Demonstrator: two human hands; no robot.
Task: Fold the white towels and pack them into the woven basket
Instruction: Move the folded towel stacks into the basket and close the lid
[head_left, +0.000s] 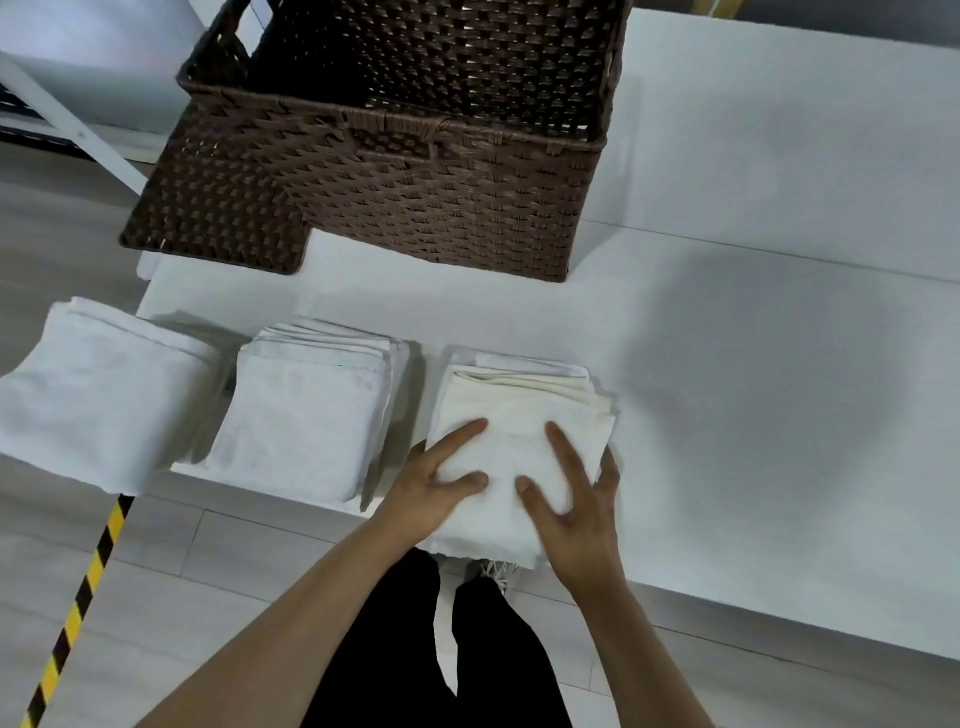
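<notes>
Three stacks of folded white towels lie along the near edge of the white table (753, 374). Both hands are on the right stack (524, 402), which is slightly cream on top. My left hand (423, 493) holds its left side, thumb and forefinger spread on top, the other fingers hidden beside the stack. My right hand (579, 517) holds its right side, thumb and forefinger on top, the remaining fingers curled over the right edge. The middle stack (306, 421) and the left stack (98, 400) are untouched. The brown woven basket (415, 208) stands behind them, with no towels visible inside.
The left stack overhangs the table's left end. The basket juts past the table's far left corner. A wide bare stretch of tabletop lies to the right. Yellow-black tape (78, 613) runs across the floor at the left. A white frame (78, 130) stands at the far left.
</notes>
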